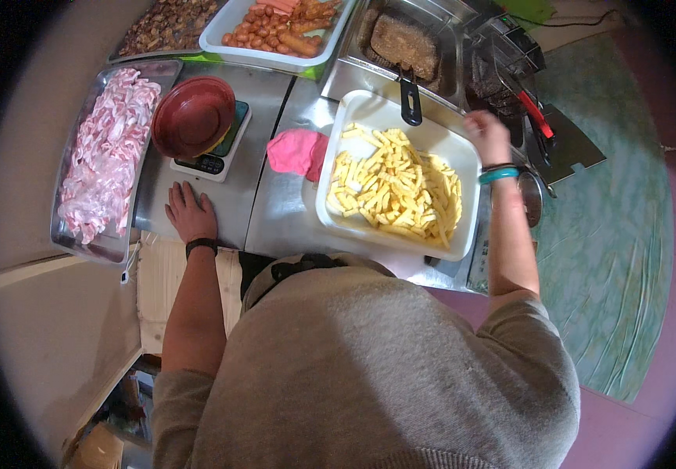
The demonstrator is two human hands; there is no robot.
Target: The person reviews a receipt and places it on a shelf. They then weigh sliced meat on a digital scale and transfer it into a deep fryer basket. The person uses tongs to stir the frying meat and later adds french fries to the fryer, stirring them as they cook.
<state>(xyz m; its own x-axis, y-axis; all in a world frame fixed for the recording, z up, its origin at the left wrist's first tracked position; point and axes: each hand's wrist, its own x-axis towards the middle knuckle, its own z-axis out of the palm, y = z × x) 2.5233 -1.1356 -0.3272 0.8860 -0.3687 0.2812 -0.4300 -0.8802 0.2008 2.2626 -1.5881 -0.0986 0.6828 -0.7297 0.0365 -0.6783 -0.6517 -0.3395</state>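
Observation:
My left hand (192,213) rests flat on the steel counter, fingers spread, just below a white digital kitchen scale (220,167). A reddish-brown bowl (193,116) sits tilted on the scale. My right hand (487,133), blurred, is over the upper right edge of a white tub (471,234); its fingers look curled, and whether they hold anything cannot be told. Cut potato fries (399,182) fill much of the tub. A pink cloth (298,153) lies against the tub's left side. Above the tub, a fryer basket's black handle (410,104) sticks out from a steel deep fryer (367,78).
At the left lies a metal tray (122,251) of raw sliced meat. Behind stand a white tray (264,57) of sausages and a tray of browned pieces (168,26). A red-handled tool (534,114) and a metal scraper blade (572,146) are at the right.

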